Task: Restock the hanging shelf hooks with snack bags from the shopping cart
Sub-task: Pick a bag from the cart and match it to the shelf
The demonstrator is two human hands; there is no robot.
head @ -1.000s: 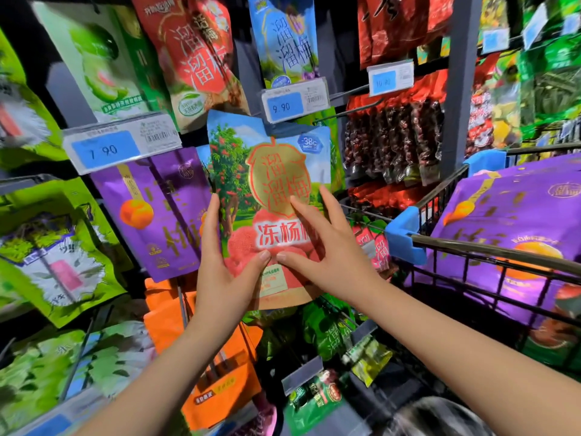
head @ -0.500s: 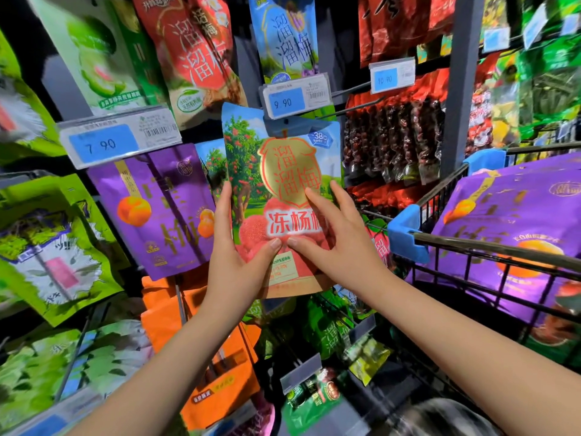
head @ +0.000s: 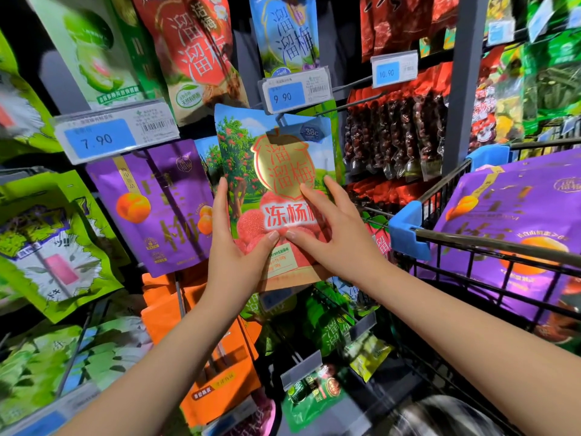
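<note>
One glossy blue-and-red fruit-printed snack bag (head: 276, 158) is held under the blue 9.90 price tag (head: 295, 92), left grip (head: 232, 256) pinching its edge, right grip (head: 339, 237) spread flat on it.

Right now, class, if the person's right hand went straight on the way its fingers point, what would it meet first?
The right hand lies flat on the held snack bag. Sliding up-left along it, it would probably reach the 9.90 price tag first, though depth is unclear.
</note>
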